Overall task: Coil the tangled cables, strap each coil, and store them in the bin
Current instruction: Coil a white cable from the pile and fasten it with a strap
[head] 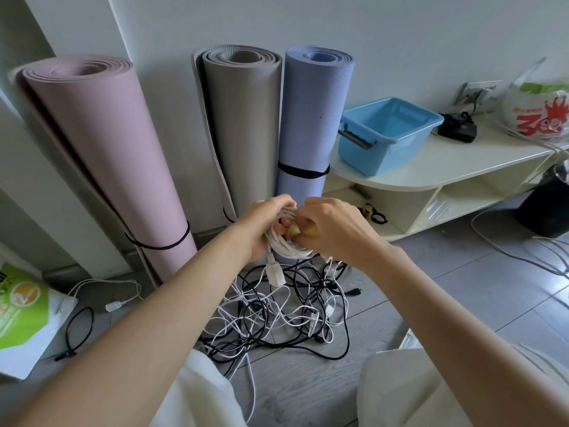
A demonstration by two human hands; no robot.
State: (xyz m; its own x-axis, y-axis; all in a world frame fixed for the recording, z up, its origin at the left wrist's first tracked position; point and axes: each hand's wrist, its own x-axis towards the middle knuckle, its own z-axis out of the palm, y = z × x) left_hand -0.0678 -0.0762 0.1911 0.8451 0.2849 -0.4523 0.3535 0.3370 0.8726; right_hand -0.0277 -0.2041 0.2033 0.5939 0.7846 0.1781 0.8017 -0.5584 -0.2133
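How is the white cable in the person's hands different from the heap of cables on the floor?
The white cable is wound into a neat coil and held up by the left hand and right hand; the floor heap lies loose and tangled. The coil is all white; the heap mixes black and white. Both are outside the blue bin.

Floor (pixel 431 291): grey wood-look planks.
Below the fingers (pixel 303 238): tangled cables (pixel 277 315), black and white, lying in a loose heap.
Beyond the fingers: three rolled mats (pixel 246 127) standing upright.
Low left: a green-and-white bag (pixel 21 312), with stray cords (pixel 77 322) beside it.
Right, above finger level: a white shelf unit (pixel 437 167) bearing a blue bin (pixel 385 134).
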